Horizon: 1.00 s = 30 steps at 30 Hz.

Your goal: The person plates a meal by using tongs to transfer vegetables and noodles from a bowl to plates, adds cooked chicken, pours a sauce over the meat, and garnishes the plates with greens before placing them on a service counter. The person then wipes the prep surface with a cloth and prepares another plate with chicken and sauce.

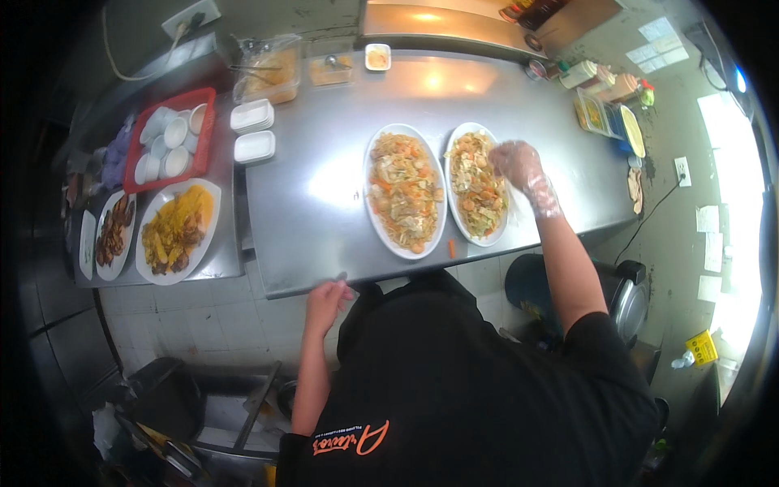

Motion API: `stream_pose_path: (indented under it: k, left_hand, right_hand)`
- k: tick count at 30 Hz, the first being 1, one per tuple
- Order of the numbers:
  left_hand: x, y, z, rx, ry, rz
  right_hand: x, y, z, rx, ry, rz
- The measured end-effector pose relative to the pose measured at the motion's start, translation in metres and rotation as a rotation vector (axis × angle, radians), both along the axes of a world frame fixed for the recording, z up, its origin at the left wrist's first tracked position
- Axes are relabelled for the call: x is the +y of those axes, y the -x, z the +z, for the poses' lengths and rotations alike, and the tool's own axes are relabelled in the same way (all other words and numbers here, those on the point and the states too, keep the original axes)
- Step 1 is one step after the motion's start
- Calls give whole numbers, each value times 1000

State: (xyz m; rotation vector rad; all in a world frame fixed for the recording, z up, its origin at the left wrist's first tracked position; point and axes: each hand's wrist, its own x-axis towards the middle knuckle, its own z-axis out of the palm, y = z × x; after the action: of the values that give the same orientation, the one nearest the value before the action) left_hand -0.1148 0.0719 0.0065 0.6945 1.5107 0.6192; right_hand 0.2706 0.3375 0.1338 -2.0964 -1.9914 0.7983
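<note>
Two oval white plates of noodles with cabbage, carrot and shrimp stand side by side on a steel table: the larger noodle plate point(404, 189) and the smaller noodle plate point(478, 185). My right hand point(516, 163), in a clear plastic glove, is at the upper right edge of the smaller plate, its fingers bent over the food; whether they pinch a piece is hidden. My left hand point(328, 299), bare, hangs by the table's front edge with its fingers curled; nothing clear shows in it. A carrot piece point(451, 248) lies on the steel near the plates' lower ends.
At left are a red basket point(210, 131) of white cups, a platter of yellow-sauced food point(176, 234) and a plate of browned pieces point(115, 234). White dishes point(254, 147), food tubs point(331, 70) and a small sauce dish point(378, 57) stand behind; squeeze bottles point(578, 74) stand at right.
</note>
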Motion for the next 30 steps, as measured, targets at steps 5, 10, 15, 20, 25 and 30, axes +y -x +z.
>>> stream_pose_path:
  k: [5,10,15,20,25,30]
  left_hand:
    - [5,-55,7,-24,32,-228]
    - [26,-168,13,-79,-149,-84]
    - [46,-264,-7,778,-439,-27]
    - [52,-318,-13,851,-272,342]
    - [59,-323,-28,950,-197,385]
    - [16,-309,-25,929,-221,733]
  right_hand:
    - [-5,-40,-23,-10,-104,291]
    - [-24,-66,-11,114,41,234]
    - [13,-151,-10,491,-29,220]
    - [104,-355,-33,209,-312,-162]
    - [231,-587,-59,-452,-551,-27]
    - [295,-626,-77,-557,34,-149]
